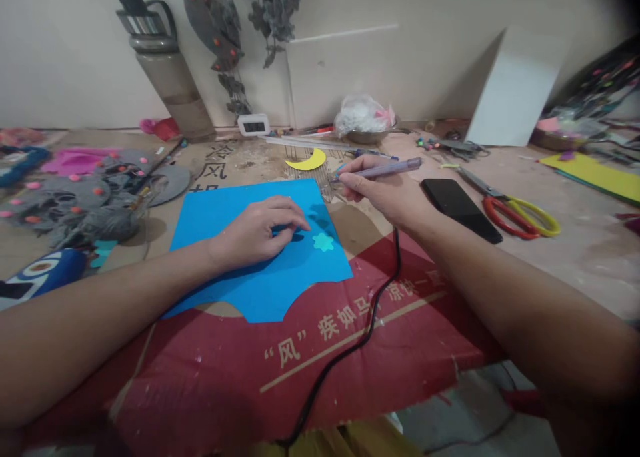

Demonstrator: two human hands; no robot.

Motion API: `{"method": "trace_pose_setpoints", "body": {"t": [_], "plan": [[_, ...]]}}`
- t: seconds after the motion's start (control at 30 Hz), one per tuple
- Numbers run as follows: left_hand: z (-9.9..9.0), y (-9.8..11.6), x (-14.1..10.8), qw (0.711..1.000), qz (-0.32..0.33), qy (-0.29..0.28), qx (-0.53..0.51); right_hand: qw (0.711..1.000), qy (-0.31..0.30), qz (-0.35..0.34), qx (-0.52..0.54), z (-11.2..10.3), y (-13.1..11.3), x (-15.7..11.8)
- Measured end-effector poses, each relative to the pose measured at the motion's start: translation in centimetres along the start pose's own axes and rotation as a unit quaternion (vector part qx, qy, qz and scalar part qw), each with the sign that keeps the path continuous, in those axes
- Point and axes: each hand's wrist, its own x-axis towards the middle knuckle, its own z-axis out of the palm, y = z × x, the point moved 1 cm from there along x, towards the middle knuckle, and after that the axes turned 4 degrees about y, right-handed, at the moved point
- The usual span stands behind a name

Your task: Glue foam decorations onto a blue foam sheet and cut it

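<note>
My left hand (263, 227) lies on a blue sheet (210, 210) with its fingers loosely bent, the thumb apart from the index finger, and nothing held. Just right of its fingertips a small turquoise flower-shaped cutout (323, 242) lies on the sheet. The sheet's near edge has curved cut-outs. Beyond the sheet's far right corner, my right hand (370, 184) is closed round a pen (395, 168), whose tip points left. A bit of blue shows at those fingertips; I cannot tell what it is. A yellow paper crescent (306, 160) lies behind the sheet.
Right of my right hand lie a black phone (460, 209) and scissors (510, 207) with red and yellow handles. A black cable (367, 334) crosses the red cardboard (200, 384). Grey felt pieces (75, 190) are at left. A bottle (175, 77) and small clock (253, 124) stand behind.
</note>
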Motion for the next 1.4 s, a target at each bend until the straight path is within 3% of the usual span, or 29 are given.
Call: {"method": "trace_pose_setpoints", "body": {"t": [0.37, 0.7, 0.97, 1.4], "plan": [[0.5, -0.8, 0.2, 0.999, -0.037, -0.015, -0.003, 0.999, -0.03, 0.008, -0.021, 0.9, -1.0, -0.9], [0.1, -1.2, 0.3, 0.986, -0.151, 0.014, -0.063, 0.998, -0.057, 0.015, -0.002, 1.5, 0.2, -0.9], [-0.3, -1.6, 0.7, 0.956, -0.269, 0.039, -0.11, 0.997, -0.064, 0.013, -0.032, 2.0, 1.1, -1.2], [-0.2, -1.8, 0.6, 0.939, -0.297, 0.059, -0.16, 0.996, -0.06, -0.002, -0.062, 2.2, 1.8, -1.0]]}}
